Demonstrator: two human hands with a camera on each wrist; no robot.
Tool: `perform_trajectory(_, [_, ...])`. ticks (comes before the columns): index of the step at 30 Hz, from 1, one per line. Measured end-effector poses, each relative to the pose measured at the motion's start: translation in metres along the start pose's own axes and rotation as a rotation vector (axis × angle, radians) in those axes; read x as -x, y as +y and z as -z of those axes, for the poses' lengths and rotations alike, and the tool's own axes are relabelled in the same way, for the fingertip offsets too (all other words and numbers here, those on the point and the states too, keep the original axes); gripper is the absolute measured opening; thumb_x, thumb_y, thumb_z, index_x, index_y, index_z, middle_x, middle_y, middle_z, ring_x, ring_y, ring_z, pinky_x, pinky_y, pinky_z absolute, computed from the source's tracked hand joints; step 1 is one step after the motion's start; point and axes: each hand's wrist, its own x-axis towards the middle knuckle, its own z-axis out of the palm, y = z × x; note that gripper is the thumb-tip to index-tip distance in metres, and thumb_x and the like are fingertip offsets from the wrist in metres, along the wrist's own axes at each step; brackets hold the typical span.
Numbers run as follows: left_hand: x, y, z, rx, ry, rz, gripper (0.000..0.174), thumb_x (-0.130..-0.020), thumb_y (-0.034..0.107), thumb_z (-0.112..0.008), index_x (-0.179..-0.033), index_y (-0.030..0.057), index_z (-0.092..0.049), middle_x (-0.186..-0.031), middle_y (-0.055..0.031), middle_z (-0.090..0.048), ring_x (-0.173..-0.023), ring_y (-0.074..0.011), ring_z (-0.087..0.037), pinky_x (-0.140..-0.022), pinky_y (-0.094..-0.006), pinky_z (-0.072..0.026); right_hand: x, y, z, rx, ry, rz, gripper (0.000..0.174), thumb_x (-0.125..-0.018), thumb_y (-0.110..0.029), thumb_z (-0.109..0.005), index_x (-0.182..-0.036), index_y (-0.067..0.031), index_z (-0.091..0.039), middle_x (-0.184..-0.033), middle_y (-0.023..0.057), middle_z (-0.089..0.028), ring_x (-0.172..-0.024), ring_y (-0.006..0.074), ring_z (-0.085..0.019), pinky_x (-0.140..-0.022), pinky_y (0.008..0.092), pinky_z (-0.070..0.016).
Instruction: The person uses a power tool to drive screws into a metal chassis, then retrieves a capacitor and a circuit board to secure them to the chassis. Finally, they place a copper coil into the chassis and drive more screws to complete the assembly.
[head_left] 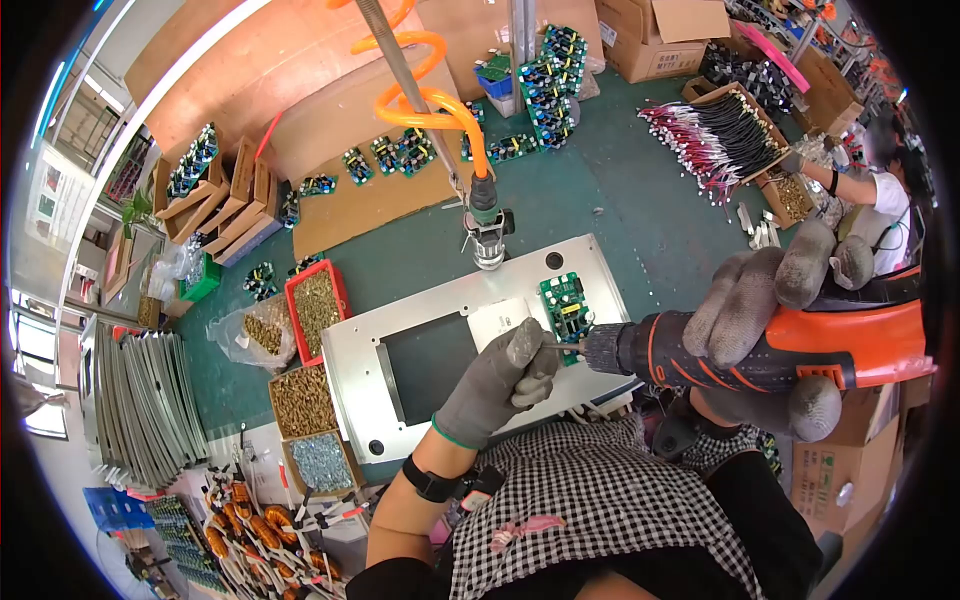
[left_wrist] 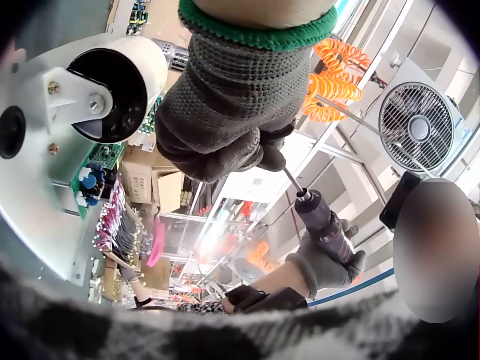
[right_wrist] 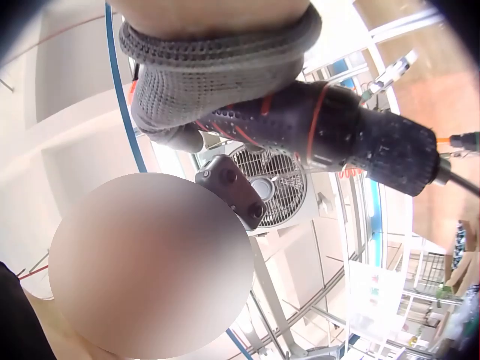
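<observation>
My gloved right hand (head_left: pixel 738 305) grips an orange and black cordless drill (head_left: pixel 860 345), which lies level with its chuck (head_left: pixel 607 349) pointing left. From the chuck runs a long thin driver bit (left_wrist: pixel 291 178). The curled fingers of my gloved left hand (head_left: pixel 497 388) pinch around the tip of this bit; whatever else sits between those fingers is hidden. Beneath the left hand lies a flat silver metal panel (head_left: pixel 360 345) with a rectangular cutout. A green circuit board (head_left: pixel 565 300) rests on the panel, just beyond the bit.
A red bin (head_left: pixel 340 290) of small brass parts stands left of the panel, with boxes of brass pieces (head_left: pixel 303 402) and silver screws (head_left: pixel 320 462) below. An air-line driver (head_left: pixel 488 235) hangs over the far edge. Black-and-red cables (head_left: pixel 715 140) lie back right, near another person (head_left: pixel 885 200).
</observation>
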Motion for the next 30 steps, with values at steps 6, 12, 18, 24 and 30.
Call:
perform_trajectory(6, [-0.01,-0.007,0.02,0.02,-0.114,0.049,0.056,-0.089,0.061,-0.045,-0.081,0.0068,-0.054,-0.055,0.0054,-0.029,-0.043,-0.0034,-0.023,-0.038,-0.0203,-0.0199,0.005,0.009,0.016,-0.02,-0.125,-0.044,0.068,-0.072,-0.02,-0.077,-0.124,-0.0017,-0.037,-0.103,0.0143,-0.052,-0.062,0.0192,-0.063,-0.048,0.0306,-0.0575])
perform_trajectory(12, [-0.006,0.024,0.027,-0.072,0.175,0.162,0.06,-0.094,0.054,-0.042,-0.111,-0.0018,-0.056,-0.058,0.0052,-0.034,-0.043,-0.0031,-0.025,-0.038,-0.0189,-0.0212,0.009,0.015,0.038,0.155,-0.004,-0.113,0.063,-0.071,-0.014,-0.07,-0.125,-0.0019,-0.04,-0.109,0.0168,-0.053,-0.069,0.0204,-0.064,-0.054,0.0343,-0.0546])
perform_trajectory(18, [-0.03,0.03,0.02,-0.922,0.338,-0.288,0.03,-0.091,0.027,-0.056,-0.113,0.0063,-0.059,-0.068,-0.0023,-0.052,-0.054,-0.0096,-0.05,-0.054,-0.0257,-0.0431,0.017,0.027,0.048,0.338,0.3,-0.283,0.063,-0.07,-0.014,-0.072,-0.122,0.0002,-0.042,-0.111,0.0166,-0.055,-0.071,0.0214,-0.064,-0.063,0.0368,-0.0546])
perform_trajectory(24, [-0.067,0.014,-0.003,-1.973,-0.084,-0.206,0.035,-0.082,0.027,-0.064,-0.115,0.0174,-0.056,-0.07,-0.0026,-0.062,-0.061,-0.018,-0.061,-0.053,-0.0303,-0.0454,0.027,0.055,0.076,0.399,0.255,-0.327,0.059,-0.068,0.013,-0.063,-0.12,0.0001,-0.039,-0.108,0.0201,-0.054,-0.074,0.0195,-0.063,-0.064,0.0317,-0.0549])
perform_trajectory(30, [-0.096,0.03,-0.016,-2.246,-0.468,0.036,0.049,-0.085,0.012,-0.056,-0.132,0.0132,-0.04,-0.069,-0.0047,-0.062,-0.063,-0.0198,-0.066,-0.047,-0.0311,-0.0497,0.021,0.059,0.086,0.296,0.332,-0.412,0.06,-0.065,0.018,-0.057,-0.119,-0.001,-0.039,-0.105,0.0202,-0.053,-0.073,0.0201,-0.062,-0.061,0.0334,-0.0543])
